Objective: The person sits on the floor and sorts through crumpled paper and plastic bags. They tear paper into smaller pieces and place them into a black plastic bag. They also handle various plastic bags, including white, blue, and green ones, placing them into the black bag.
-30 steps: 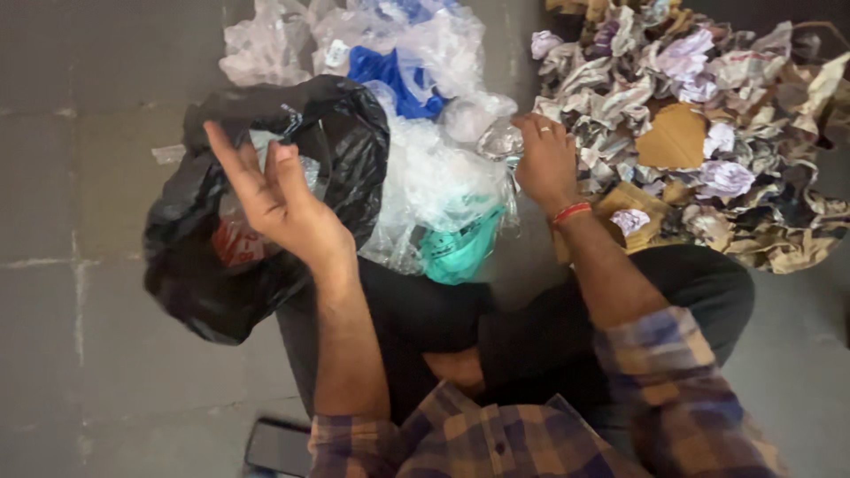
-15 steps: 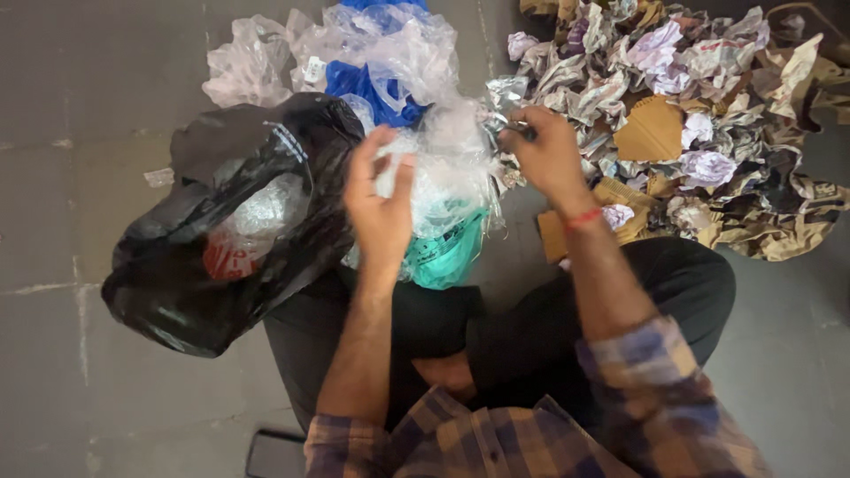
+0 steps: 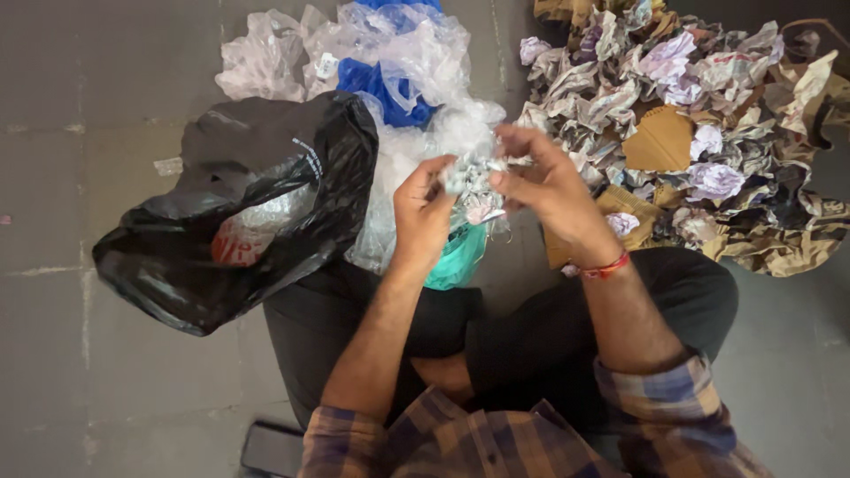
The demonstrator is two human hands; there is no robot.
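Observation:
I sit cross-legged on the floor, and both hands meet in front of me on one crumpled clear plastic wrapper (image 3: 469, 177). My left hand (image 3: 423, 212) pinches its left side. My right hand (image 3: 544, 181) grips its right side, a red thread around that wrist. The wrapper hangs above a heap of clear, white and blue plastic bags (image 3: 398, 62). A teal bag (image 3: 456, 257) lies just under my hands.
A large black plastic bag (image 3: 239, 212), partly filled, lies at my left knee. A pile of crumpled paper and brown cardboard scraps (image 3: 699, 133) spreads at the right. Grey tiled floor (image 3: 80, 372) surrounds everything. A dark flat object (image 3: 270, 451) lies near my left side.
My right hand has lifted the wrapper from the edge of the paper pile toward the middle. My left hand swung in from above the black bag and now grips the wrapper too.

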